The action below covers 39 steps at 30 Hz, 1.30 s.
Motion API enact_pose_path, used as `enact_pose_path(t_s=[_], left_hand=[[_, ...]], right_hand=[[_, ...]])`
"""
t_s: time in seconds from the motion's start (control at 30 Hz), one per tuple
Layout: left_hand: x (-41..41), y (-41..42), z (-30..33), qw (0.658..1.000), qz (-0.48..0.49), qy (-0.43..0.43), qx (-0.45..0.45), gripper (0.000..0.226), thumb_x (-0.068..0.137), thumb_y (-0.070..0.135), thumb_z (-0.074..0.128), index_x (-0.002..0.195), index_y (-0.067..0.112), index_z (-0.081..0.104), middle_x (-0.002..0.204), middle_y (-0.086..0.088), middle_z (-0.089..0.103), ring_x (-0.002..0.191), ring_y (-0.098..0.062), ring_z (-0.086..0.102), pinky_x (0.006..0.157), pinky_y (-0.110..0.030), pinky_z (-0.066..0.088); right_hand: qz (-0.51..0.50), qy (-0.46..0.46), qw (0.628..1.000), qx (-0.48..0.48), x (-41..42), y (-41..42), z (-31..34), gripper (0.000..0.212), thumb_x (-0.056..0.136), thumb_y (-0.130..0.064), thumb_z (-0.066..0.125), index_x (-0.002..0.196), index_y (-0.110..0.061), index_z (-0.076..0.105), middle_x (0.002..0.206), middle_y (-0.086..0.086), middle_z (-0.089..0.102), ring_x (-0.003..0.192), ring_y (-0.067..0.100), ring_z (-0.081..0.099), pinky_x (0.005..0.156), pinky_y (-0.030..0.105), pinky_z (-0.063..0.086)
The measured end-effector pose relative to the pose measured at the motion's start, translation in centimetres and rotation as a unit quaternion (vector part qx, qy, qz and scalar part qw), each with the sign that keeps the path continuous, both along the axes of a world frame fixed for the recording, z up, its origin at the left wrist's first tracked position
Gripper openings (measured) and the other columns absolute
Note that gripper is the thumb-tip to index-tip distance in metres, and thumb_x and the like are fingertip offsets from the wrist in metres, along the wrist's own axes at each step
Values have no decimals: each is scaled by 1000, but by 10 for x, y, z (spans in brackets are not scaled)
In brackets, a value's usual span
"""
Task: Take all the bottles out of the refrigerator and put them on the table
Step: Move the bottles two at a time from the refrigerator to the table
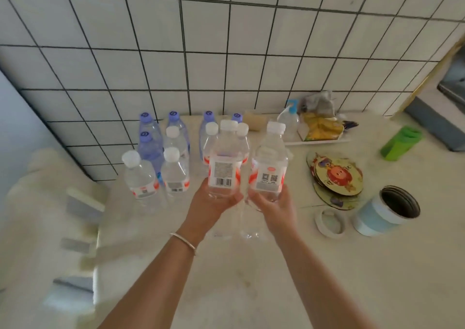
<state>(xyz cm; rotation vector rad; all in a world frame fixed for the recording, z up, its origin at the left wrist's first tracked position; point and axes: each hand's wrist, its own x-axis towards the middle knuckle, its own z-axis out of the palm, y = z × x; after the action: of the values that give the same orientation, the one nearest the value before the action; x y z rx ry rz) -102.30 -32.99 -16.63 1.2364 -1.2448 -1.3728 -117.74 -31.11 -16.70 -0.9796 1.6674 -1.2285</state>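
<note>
**Operator:** Two white-capped water bottles are in transit. Left hand (214,202) grips the barcode-label bottle (224,162) by its base, fingers curled under it; right hand (273,205) grips the QR-label bottle (269,162) the same way. Both are held upright above the counter (251,278), not yet set down.

**Checker:** Location of placed stock?

**Operator:** Beyond and left of the hands: a cluster of white-capped bottles (173,170) and blue-capped bottles (148,137) standing against the tiled wall (201,51).

**Checker:** Hazards?

**Operator:** Probable fault: a held bottle strikes the tight cluster on descent and topples several. Low base grips leave the tops free to tilt. Right of the hands, the stacked coasters (334,177) and tape roll (329,221) would give uneven footing.
</note>
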Motion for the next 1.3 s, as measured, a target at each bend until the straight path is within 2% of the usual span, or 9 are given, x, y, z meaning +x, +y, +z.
enact_pose_path(t_s=[0.1, 0.23, 0.4, 0.67, 0.77, 0.97, 1.1, 1.2, 1.3], left_hand=[[3, -24, -22, 1000, 9, -14, 5, 57, 67, 7, 84, 117, 17, 58, 105, -4, 72, 94, -14, 72, 76, -25, 58], [8, -49, -54, 997, 34, -73, 10, 83, 51, 32, 91, 123, 15, 51, 111, -1, 69, 99, -14, 69, 81, -27, 57], [5, -68, -84, 990, 53, -127, 3, 77, 57, 15, 90, 122, 14, 48, 110, 4, 65, 100, -4, 63, 75, -3, 46], [3, -82, -108, 986, 110, -127, -5, 79, 55, 1, 89, 116, 17, 42, 101, 20, 53, 93, 11, 50, 71, 7, 37], [2, -87, -112, 984, 125, -129, -14, 79, 55, -2, 88, 115, 17, 40, 104, 14, 53, 95, 3, 52, 74, 7, 36], [5, -88, -127, 984, 116, -136, -9, 76, 54, -2, 89, 115, 8, 45, 104, 9, 57, 92, 21, 55, 74, 6, 37], [10, -87, -131, 987, 82, -131, 36, 94, 49, 16, 94, 129, 8, 44, 118, 0, 59, 106, -9, 58, 74, 5, 40], [12, -86, -127, 988, 70, -131, 49, 94, 52, 23, 92, 131, 16, 43, 124, 2, 59, 114, -14, 58, 78, -4, 44], [11, -76, -118, 987, 59, -144, 44, 90, 58, 20, 89, 133, 22, 39, 128, 7, 53, 119, -12, 52, 92, -18, 39]], right_hand=[[10, 8, 1000, 10, 1, -30, -16, 62, 47, -48, 84, 100, -26, 58, 92, 2, 73, 83, 20, 72, 78, 52, 57], [26, 23, 999, 29, 0, -58, -36, 66, 43, -42, 84, 100, -29, 53, 91, 1, 73, 83, 20, 72, 75, 53, 57], [40, 88, 995, 35, 1, -77, -60, 73, 47, -39, 83, 110, -23, 50, 98, -2, 68, 86, 17, 70, 75, 47, 58], [59, 129, 988, 68, -1, -85, -78, 61, 62, -15, 85, 105, -21, 42, 86, -17, 56, 78, 8, 57, 54, 7, 41], [53, 136, 987, 62, -2, -89, -80, 63, 61, -14, 85, 106, -22, 42, 87, -17, 55, 81, 11, 56, 56, 6, 41], [55, 134, 988, 60, 0, -88, -87, 64, 61, -15, 85, 105, -24, 40, 90, -19, 54, 82, 6, 55, 62, 5, 42], [72, 130, 987, 61, -1, -87, -85, 65, 64, -17, 85, 110, -22, 40, 94, -18, 52, 83, 1, 53, 61, -1, 39], [96, 133, 983, 82, -4, -85, -79, 73, 66, -20, 84, 124, -21, 38, 104, -15, 53, 90, 4, 52, 63, 5, 41], [105, 149, 976, 119, -7, -75, -81, 89, 71, -22, 80, 141, -20, 26, 129, -4, 51, 112, 13, 52, 85, 19, 41]])
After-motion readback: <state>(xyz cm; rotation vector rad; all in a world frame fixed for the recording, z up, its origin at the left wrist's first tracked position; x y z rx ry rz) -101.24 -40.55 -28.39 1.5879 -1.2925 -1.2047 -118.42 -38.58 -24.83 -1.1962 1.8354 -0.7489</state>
